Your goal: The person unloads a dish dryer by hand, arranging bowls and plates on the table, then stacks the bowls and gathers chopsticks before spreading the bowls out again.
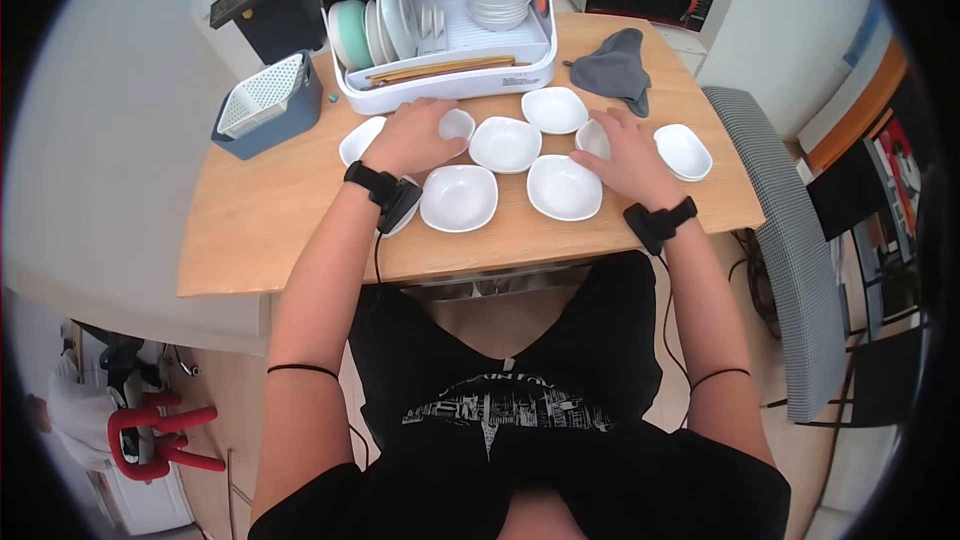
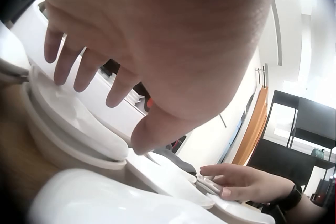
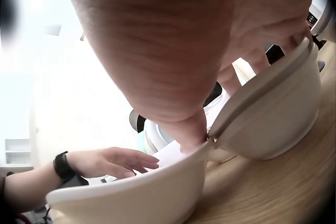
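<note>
Several white rounded-square bowls [image 1: 459,198] stand close together on the wooden table. My left hand [image 1: 413,134] is spread over the left part of the group, beside a bowl [image 1: 458,126] that it partly covers. In the left wrist view, its fingers [image 2: 85,71] reach out loosely above a bowl [image 2: 79,111], thumb close to the rim. My right hand [image 1: 636,159] reaches over another partly covered bowl [image 1: 592,139]. In the right wrist view, its thumb [image 3: 191,136] is right at the rims of two adjoining bowls; its other fingers are partly hidden behind the right one [image 3: 273,108].
Behind the bowls stands an open white dish cabinet [image 1: 455,80] with plates, bowls and chopsticks. A blue-grey basket [image 1: 270,125] is at the left, a grey cloth [image 1: 612,70] at the back right. One white bowl [image 1: 684,152] sits near the table's right edge.
</note>
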